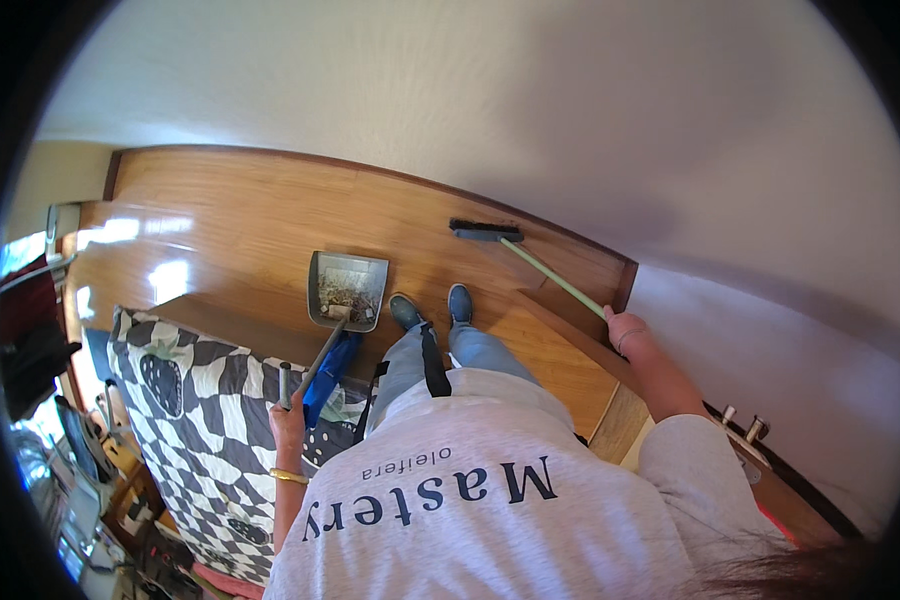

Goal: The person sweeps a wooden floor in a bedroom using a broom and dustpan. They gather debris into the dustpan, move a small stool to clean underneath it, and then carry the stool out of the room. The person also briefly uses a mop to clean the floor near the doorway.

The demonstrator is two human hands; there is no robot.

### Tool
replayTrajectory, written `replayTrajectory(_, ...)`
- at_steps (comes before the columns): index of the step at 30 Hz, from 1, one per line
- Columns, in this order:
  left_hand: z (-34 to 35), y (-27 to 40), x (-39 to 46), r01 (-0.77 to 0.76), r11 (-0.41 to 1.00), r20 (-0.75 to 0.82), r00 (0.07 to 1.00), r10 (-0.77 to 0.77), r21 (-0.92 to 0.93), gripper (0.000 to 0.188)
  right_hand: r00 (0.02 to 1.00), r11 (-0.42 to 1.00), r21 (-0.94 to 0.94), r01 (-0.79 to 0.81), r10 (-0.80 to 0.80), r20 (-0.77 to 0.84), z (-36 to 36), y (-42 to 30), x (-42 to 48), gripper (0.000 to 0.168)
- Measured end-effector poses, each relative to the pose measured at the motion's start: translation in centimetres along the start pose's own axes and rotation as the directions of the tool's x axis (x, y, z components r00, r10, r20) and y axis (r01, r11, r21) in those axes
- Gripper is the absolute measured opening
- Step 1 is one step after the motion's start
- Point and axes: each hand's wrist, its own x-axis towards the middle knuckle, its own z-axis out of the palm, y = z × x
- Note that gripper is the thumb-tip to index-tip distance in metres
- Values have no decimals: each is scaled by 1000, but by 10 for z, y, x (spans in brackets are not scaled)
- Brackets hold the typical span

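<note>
My left hand [288, 427] grips the grey handle [321, 358] of a long-handled dustpan [347, 277]. Loose debris and dust [349, 301] lie in the pan, mostly towards its back near the handle. The pan is just left of my shoes, over the wood floor. With my right hand [624, 327] I hold the pale green stick [555, 279] of a broom. Its grey head with dark bristles [486, 229] is by the skirting board, ahead and to the right of my feet. Broom head and dustpan are well apart.
A bed with a black-and-white checked cover [195, 420] stands to my left, a blue item [334, 371] beside it. The wall [345, 82] and dark skirting board [390, 174] run ahead. Wooden furniture [607, 420] is close on my right. Clutter [112, 487] fills the far left.
</note>
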Motion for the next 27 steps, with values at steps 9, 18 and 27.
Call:
replayTrajectory(9,38,-1,26,-124,982,17,992,122,143,42,999,980,191,50,-48,-14,57,-8,15,28)
replayTrajectory(18,70,40,52,-243,952,135,966,220,185,42,1000,935,354,12,-5,-20,18,-17,2,22)
replayTrajectory(27,85,81,110,-342,890,255,928,270,302,41,986,648,757,82,-163,33,68,-139,-23,60)
